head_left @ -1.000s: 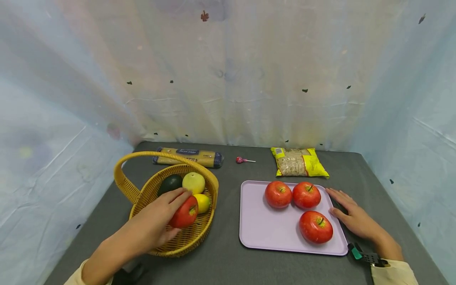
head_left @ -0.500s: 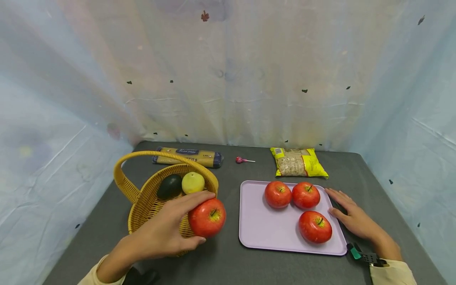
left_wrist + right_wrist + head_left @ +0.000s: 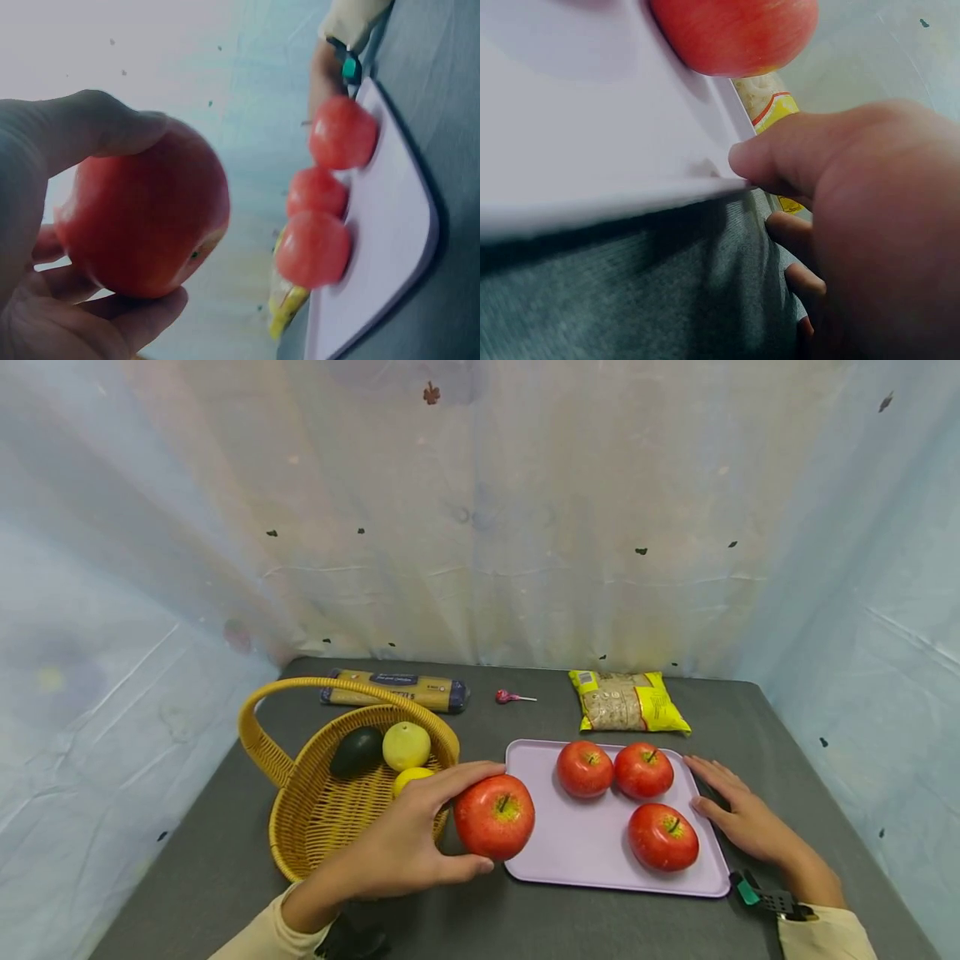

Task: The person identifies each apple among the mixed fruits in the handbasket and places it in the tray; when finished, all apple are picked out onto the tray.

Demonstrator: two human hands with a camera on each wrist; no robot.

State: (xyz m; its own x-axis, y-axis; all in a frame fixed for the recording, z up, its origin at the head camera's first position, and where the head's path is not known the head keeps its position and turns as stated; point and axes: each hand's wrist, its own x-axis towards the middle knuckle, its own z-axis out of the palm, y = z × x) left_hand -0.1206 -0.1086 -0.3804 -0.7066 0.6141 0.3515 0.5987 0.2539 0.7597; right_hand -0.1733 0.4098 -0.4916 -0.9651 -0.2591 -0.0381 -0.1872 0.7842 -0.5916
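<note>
My left hand grips a red apple between thumb and fingers, held up at the left edge of the lilac tray. In the left wrist view the apple fills the grasp, thumb on one side and fingers on the other. Three more red apples sit on the tray: a back-left apple, a back-right apple and a front-right apple. My right hand rests at the tray's right edge, fingers extended. Its thumb touches the rim in the right wrist view.
Left of the tray stands a yellow wicker basket with a tall handle, holding a dark green avocado-like fruit, a pale green round fruit and a yellow fruit. Behind lie a pasta packet, a lollipop and a yellow bag.
My left hand has lifted the apple out of the basket and carried it rightward to the tray's left edge. The right hand and the other apples have stayed in place.
</note>
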